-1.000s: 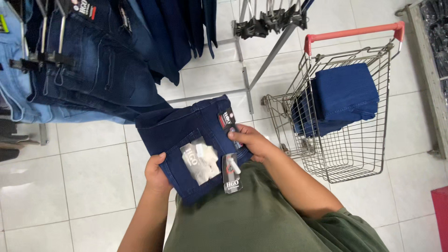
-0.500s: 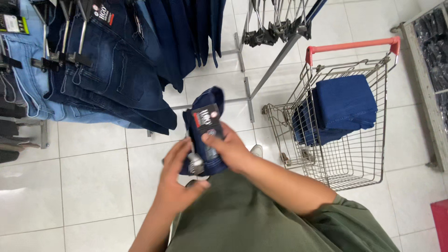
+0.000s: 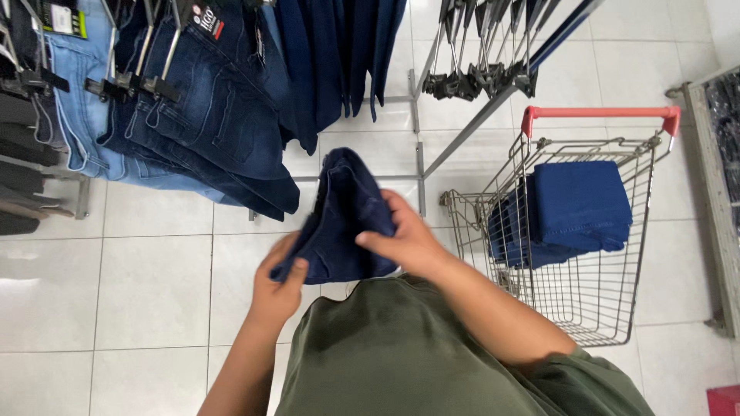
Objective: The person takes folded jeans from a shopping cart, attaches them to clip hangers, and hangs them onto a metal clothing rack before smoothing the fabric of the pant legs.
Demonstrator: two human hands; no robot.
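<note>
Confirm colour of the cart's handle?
Red-orange, on the wire cart handle, clearest in the head view.

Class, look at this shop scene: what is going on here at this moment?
A person in an olive shirt holds a folded pair of dark blue denim jeans in both hands: the left hand has a grip on the lower edge, the right hand on the side. More folded blue jeans lie in a wire shopping trolley with a red handle nearby.

One folded dark-blue pair of jeans (image 3: 347, 219) held in two hands: left hand (image 3: 276, 289), right hand (image 3: 408, 239). One wire cart (image 3: 617, 308) with one stack of blue folded jeans (image 3: 570, 208). Several hanging jeans (image 3: 200, 115); exact count unclear.
</note>
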